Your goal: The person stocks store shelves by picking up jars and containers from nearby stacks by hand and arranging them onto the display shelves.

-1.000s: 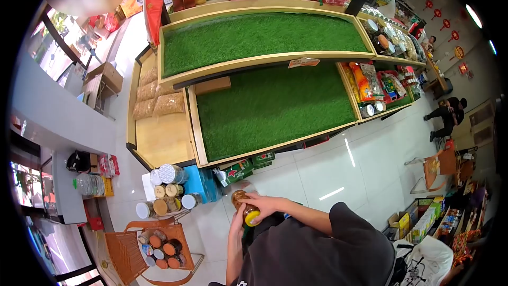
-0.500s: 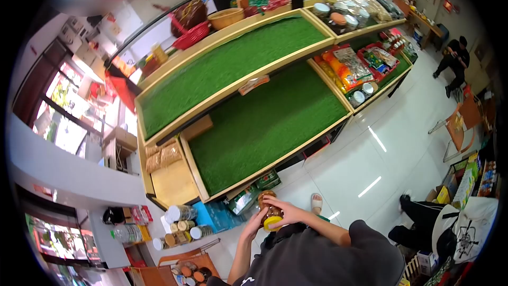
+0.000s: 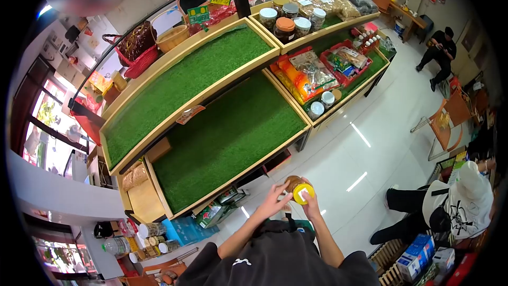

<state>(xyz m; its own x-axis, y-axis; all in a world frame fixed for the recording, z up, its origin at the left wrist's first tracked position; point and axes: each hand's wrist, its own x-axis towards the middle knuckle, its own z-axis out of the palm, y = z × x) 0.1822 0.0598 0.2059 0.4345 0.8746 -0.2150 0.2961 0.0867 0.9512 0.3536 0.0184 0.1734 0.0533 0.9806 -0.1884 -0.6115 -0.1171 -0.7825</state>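
Observation:
A jar with brown contents and a yellow lid is between my two hands, in front of my dark shirt. The lid faces up toward me and bears a pale label. My left hand presses its fingers against the jar's left side. My right hand grips it from the right, at the lid's lower edge. Part of the jar's body is hidden behind the lid and fingers.
A two-tier wooden display stand lined with green turf is ahead. Lidded jars and bagged goods sit at its right. More jars stand lower left. A person in a white top is at right, near a chair.
The jar has been tilted so its yellow lid faces up toward me. My hands and the jar have moved right and slightly up in view; the stand has shifted left.

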